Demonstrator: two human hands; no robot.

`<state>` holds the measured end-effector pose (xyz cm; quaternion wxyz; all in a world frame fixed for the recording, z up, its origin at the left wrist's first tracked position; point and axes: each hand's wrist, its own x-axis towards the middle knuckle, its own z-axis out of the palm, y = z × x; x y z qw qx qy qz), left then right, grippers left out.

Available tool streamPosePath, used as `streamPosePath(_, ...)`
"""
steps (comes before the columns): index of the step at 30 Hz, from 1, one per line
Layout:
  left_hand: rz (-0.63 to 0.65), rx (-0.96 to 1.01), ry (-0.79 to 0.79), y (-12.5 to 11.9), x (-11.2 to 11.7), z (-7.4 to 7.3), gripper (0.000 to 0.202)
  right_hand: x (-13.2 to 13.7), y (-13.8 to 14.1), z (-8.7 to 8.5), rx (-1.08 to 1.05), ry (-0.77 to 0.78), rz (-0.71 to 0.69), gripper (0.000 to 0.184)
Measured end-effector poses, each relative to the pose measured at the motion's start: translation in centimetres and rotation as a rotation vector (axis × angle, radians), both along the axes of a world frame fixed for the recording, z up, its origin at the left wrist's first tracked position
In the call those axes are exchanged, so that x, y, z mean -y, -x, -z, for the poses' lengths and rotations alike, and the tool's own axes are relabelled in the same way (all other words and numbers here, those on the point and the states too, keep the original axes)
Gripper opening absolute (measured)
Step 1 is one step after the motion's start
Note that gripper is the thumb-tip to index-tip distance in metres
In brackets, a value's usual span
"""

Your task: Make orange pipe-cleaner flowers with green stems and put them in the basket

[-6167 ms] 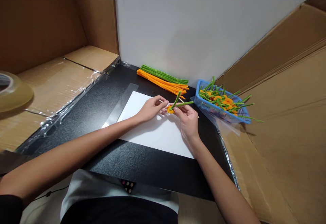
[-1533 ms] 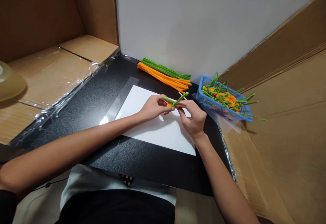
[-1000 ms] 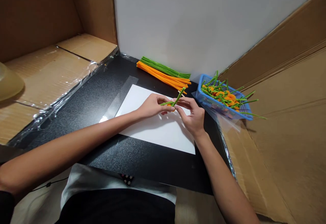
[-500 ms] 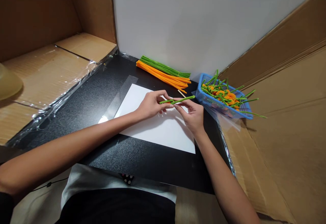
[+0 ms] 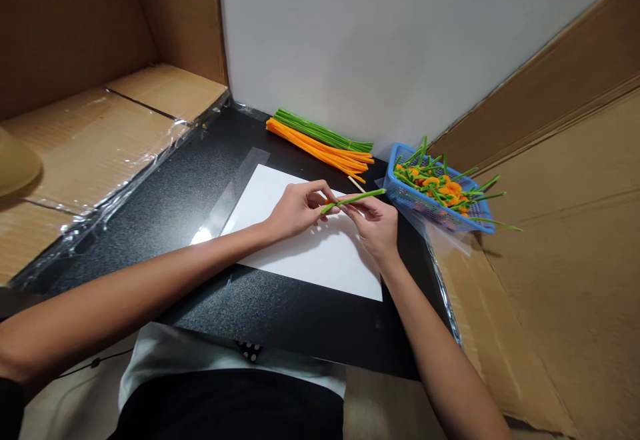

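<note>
My left hand [image 5: 297,210] and my right hand [image 5: 373,223] meet above a white paper sheet [image 5: 305,260]. Between their fingertips they pinch a green pipe cleaner [image 5: 356,198], which runs up to the right toward the basket. A small orange pipe-cleaner piece [image 5: 328,201] shows at the left fingertips, mostly hidden by the fingers. Neither hand touches the paper, as far as I can tell. Behind the hands lie a bundle of green pipe cleaners [image 5: 320,135] and a bundle of orange ones [image 5: 320,152].
A blue plastic basket [image 5: 403,187] at the back right holds several orange-and-green pipe-cleaner pieces. A thin wooden stick [image 5: 357,183] lies near it. The black tabletop [image 5: 280,320] is bordered by cardboard sheets [image 5: 550,293]. A tape roll [image 5: 13,163] sits at far left.
The green stem has swung from steeply upright to nearly level, pointing right toward the basket. The orange piece is now mostly hidden by my fingers.
</note>
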<state>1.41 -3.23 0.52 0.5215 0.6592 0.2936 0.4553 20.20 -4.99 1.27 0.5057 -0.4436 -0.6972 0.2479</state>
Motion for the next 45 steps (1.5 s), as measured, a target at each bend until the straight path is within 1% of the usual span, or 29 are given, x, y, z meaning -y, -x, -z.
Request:
streamPosePath(2, 0.003, 0.004, 0.018, 0.0, 0.0, -0.1, 0.033, 0.1, 0.0, -0.2, 0.044, -0.037, 0.018, 0.008)
streamPosePath(5, 0.022, 0.029, 0.090, -0.1, -0.1, -0.5, 0.035, 0.3, -0.1, -0.8, 0.199, -0.193, 0.047, 0.006)
streamPosePath(8, 0.102, 0.104, 0.190, -0.1, -0.4, -0.9, 0.034, 0.6, -0.1, -1.4, 0.340, -0.346, 0.038, 0.009)
streamPosePath(11, 0.194, 0.154, 0.210, 0.1, -0.6, -0.9, 0.033, 0.7, -0.2, -1.8, 0.414, -0.413, 0.049, 0.010)
streamPosePath(13, 0.231, 0.168, 0.195, 0.1, -0.7, -0.9, 0.036, 0.7, -0.2, -1.9, 0.439, -0.423, 0.054, 0.010)
streamPosePath(14, 0.227, 0.171, 0.183, 0.1, -0.8, -0.8, 0.036, 0.7, -0.2, -1.9, 0.445, -0.427, 0.048, 0.010)
streamPosePath(17, 0.136, 0.161, 0.162, 0.0, -0.9, -0.5, 0.030, 0.7, -0.2, -1.7, 0.453, -0.436, 0.006, 0.013)
streamPosePath(19, 0.076, 0.149, 0.174, -0.1, -1.1, -0.3, 0.032, 0.7, 0.0, -1.6, 0.450, -0.436, -0.014, 0.015)
streamPosePath(22, 0.051, 0.133, 0.207, -0.3, -1.2, -0.1, 0.035, 0.8, 0.3, -1.5, 0.426, -0.402, 0.003, 0.016)
streamPosePath(27, 0.098, 0.140, 0.224, -0.2, -1.4, 0.1, 0.032, 0.8, 0.6, -1.7, 0.359, -0.301, 0.031, 0.013)
streamPosePath(30, 0.116, 0.150, 0.265, -0.1, -1.5, 0.1, 0.034, 0.7, 0.5, -1.8, 0.322, -0.258, 0.033, 0.012)
streamPosePath(32, 0.127, 0.157, 0.299, -0.1, -1.6, 0.0, 0.030, 0.6, 0.4, -1.9, 0.310, -0.246, 0.020, 0.013)
streamPosePath(36, 0.184, 0.204, 0.368, 0.0, -1.7, -0.1, 0.023, 0.4, -0.2, -2.0, 0.327, -0.303, -0.037, 0.013)
streamPosePath(41, 0.247, 0.253, 0.504, 0.1, -1.8, 0.1, 0.025, 0.3, -0.9, -2.0, 0.349, -0.353, -0.108, 0.021)
streamPosePath(43, 0.244, 0.246, 0.506, 0.1, -1.7, 0.0, 0.025, 0.3, -1.0, -2.0, 0.382, -0.378, -0.130, 0.024)
streamPosePath(45, 0.232, 0.232, 0.455, 0.1, -1.5, -0.2, 0.027, 0.4, -1.0, -2.0, 0.425, -0.409, -0.137, 0.026)
